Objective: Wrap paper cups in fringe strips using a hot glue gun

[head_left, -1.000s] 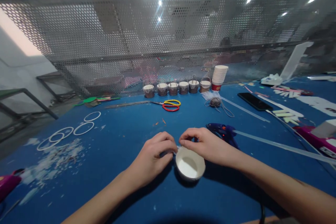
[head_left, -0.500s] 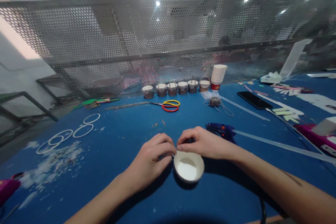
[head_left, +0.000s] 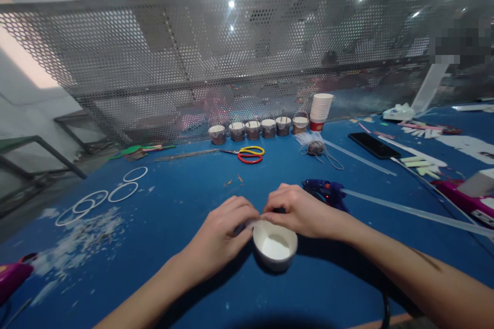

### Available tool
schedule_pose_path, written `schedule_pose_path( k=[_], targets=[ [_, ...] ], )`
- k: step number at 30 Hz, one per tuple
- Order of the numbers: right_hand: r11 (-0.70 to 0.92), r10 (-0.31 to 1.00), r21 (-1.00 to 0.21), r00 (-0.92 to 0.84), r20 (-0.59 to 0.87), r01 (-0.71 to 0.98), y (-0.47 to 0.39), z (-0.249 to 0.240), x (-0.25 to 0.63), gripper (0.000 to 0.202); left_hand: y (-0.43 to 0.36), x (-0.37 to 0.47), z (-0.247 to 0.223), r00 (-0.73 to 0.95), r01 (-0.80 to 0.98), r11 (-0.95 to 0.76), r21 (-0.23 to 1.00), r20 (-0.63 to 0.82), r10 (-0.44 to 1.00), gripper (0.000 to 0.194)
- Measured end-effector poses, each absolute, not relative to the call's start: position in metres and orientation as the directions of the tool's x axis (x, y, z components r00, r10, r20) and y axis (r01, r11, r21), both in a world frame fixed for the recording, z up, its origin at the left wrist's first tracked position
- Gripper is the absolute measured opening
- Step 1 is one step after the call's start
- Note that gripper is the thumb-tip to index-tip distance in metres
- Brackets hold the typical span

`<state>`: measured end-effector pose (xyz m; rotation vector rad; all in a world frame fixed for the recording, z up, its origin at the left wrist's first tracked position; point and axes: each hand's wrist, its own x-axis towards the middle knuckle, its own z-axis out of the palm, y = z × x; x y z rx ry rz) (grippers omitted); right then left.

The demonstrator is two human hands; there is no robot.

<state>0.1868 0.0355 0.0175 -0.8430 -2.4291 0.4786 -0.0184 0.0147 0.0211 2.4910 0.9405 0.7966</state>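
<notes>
A short white paper cup (head_left: 276, 259), its open top toward me, is at the near middle of the blue table. My left hand (head_left: 227, 226) is closed in a pinch at the left of its far rim; a thin whitish bit shows by the fingertips, too small to name. From the right, my right hand (head_left: 291, 208) pinches the far rim with thumb and fingers. The fingertips of both hands nearly meet there. Just behind my right hand lies a blue glue gun (head_left: 324, 190) with a small red light, and a long translucent strip (head_left: 405, 211) runs off to its right.
Scissors (head_left: 250, 154), several small cups (head_left: 252, 131), a cup stack (head_left: 321, 110) and a yarn ball (head_left: 315, 149) line the back. White rings (head_left: 122, 192) and scraps (head_left: 85, 236) lie left. A phone (head_left: 374, 145) and magenta tool (head_left: 466, 198) are right. Perforated metal panel (head_left: 154, 61) behind.
The cup has tilted slightly and shifted a little left. My right fingers have closed in on its far rim, with the fingertips nearer to my left hand.
</notes>
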Motion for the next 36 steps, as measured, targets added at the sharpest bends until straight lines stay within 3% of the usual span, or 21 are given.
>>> schedule_pose_path(
  k=[5,9,13,21,26,30,36],
  targets=[
    [0.665,0.745,-0.371,-0.546,0.382,0.648,0.024,0.009,0.186,0.015,0.018,-0.019,0.025,0.578,0.528,-0.659,0.535,0.342,0.741,0.014],
    [0.538,0.832,-0.373,-0.404,0.38,0.756,0.013,0.006,0.185,0.015,0.021,-0.02,0.024,0.575,0.545,-0.659,0.519,0.341,0.744,0.014],
    [0.502,0.848,-0.354,-0.37,0.38,0.789,0.007,0.007,0.183,0.017,0.02,-0.02,0.022,0.585,0.539,-0.699,0.47,0.388,0.712,0.013],
    [0.459,0.887,-0.465,-0.36,0.29,0.757,0.006,0.017,0.183,0.014,0.019,-0.022,0.02,0.626,0.534,-0.765,0.359,0.44,0.644,0.015],
    [0.593,0.805,-0.519,-0.473,0.358,0.615,0.019,0.018,0.184,0.009,0.019,-0.023,0.019,0.639,0.539,-0.785,0.305,0.459,0.617,0.016],
    [0.675,0.729,-0.509,-0.591,0.347,0.534,0.029,0.016,0.183,0.007,0.018,-0.023,0.018,0.639,0.549,-0.791,0.27,0.474,0.606,0.017],
    [0.708,0.703,-0.426,-0.62,0.349,0.563,0.031,0.017,0.181,0.004,0.018,-0.024,0.017,0.647,0.564,-0.795,0.222,0.48,0.593,0.017]
  ],
)
